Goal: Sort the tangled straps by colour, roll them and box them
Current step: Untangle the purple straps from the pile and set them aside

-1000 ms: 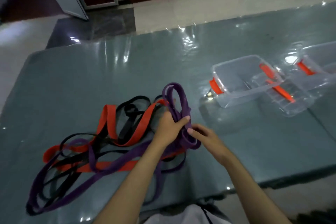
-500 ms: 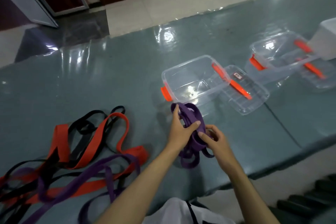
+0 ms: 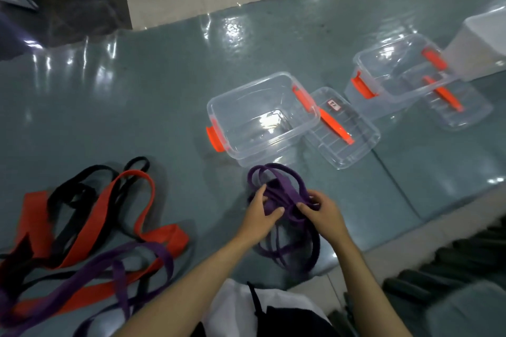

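On the grey table, just before an open clear box, a purple strap, judged light, limp and springy, is pinched at its gathered middle by the left hand and right hand.

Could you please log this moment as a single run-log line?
step: rolling purple strap | left hand: grips coil | right hand: grips coil | nearest clear box: open, nothing inside | red, black straps: still tangled
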